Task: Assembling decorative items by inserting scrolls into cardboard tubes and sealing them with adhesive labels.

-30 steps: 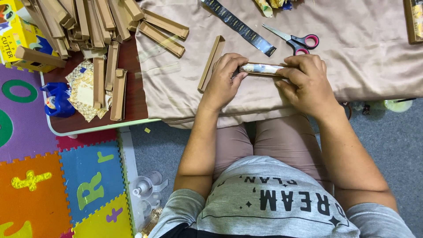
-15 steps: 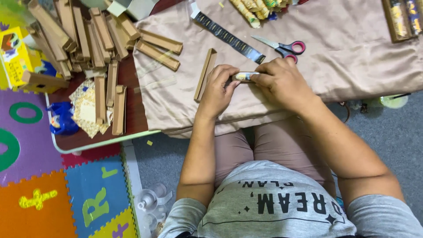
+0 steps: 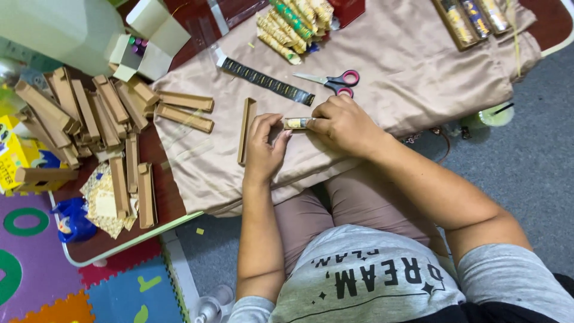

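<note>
Between our two hands, at the middle of the tan cloth [image 3: 412, 72], we hold a small gold-patterned tube [image 3: 296, 123] lying crosswise: our right hand [image 3: 344, 122] is closed around its right end, and the fingertips of our left hand [image 3: 263, 146] pinch its left end. We judge that we are wrapping or finishing this one piece, turning it between the fingers; the next move seems to call for a steady hold and a small roll of the tube. Just left of the left hand lies a long narrow brown box [image 3: 246, 131], open and apart from the fingers. Farther from us lie the red-handled scissors [image 3: 338, 81] and a dark patterned strip [image 3: 266, 81], with a heap of finished gold tubes [image 3: 293, 24] beyond. At far left a pile of brown boxes [image 3: 89, 119] crowds the table's edge.
</note>
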